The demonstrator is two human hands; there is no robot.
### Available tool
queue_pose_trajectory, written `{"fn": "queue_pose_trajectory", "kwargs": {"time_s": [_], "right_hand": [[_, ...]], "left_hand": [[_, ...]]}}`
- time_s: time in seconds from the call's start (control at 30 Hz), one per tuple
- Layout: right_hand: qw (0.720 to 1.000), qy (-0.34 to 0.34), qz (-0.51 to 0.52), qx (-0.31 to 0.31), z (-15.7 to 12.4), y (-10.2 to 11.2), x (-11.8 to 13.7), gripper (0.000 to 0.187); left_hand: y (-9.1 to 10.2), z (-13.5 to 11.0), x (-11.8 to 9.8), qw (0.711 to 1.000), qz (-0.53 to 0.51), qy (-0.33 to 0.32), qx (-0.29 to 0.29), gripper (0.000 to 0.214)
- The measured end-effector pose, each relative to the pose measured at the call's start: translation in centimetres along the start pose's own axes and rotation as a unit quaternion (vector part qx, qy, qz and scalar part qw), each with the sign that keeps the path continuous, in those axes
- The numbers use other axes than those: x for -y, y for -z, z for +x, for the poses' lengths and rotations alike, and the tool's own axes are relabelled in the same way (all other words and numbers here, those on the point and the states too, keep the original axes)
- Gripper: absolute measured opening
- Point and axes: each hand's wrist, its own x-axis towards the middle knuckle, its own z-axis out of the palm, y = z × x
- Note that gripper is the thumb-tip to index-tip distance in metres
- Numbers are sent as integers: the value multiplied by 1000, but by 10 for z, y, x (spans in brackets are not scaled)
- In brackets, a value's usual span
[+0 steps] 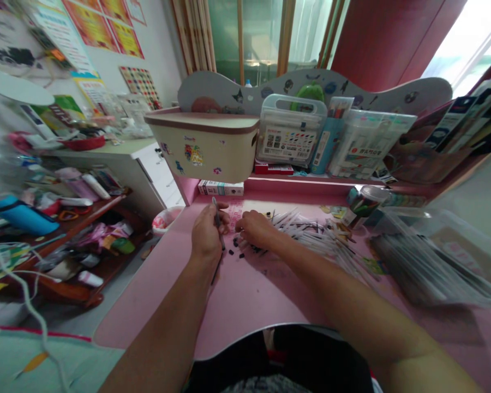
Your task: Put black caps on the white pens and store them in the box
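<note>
Upright in my left hand (pixel 204 232) is a slim pen (pixel 217 218) with a clear-looking upper part and a dark lower part; the fingers are closed around it. My right hand (pixel 257 228) is just to the right, low over the desk, its fingers curled and pressed together. What they pinch, if anything, is hidden. Small black caps (pixel 241 255) lie scattered below and beside that hand. A thin dark stick (pixel 216 270) lies under the left hand. Right of both hands spreads a loose pile of white, thin pen refills or tubes (pixel 311 232).
The pink desk (pixel 155 305) has a curved front edge. On its right stands a clear plastic box (pixel 445 273) of pen barrels. A jar (pixel 368 202) sits behind the pile. The shelf above holds a cream bin (pixel 213 144) and marker cases (pixel 290 131). A small waste bin (pixel 167 218) stands left.
</note>
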Motion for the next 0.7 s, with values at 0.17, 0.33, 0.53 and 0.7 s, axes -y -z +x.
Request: {"fn": "queue_pose_trajectory", "kwargs": {"time_s": [0.17, 0.33, 0.53, 0.7], "right_hand": [[1000, 11, -12, 16, 10, -2, 3, 24], [1000, 26, -6, 12, -6, 13, -3, 25], [997, 2, 75, -32, -45, 27, -23, 21], [988, -8, 114, -103, -59, 8, -34, 11]], "left_hand": [[0, 3, 0, 1000, 19, 6, -20, 22], [1, 2, 0, 997, 71, 39, 1, 25], [-1, -6, 3, 945, 240, 162, 155, 25], [1, -9, 14, 917, 252, 192, 242, 22]]}}
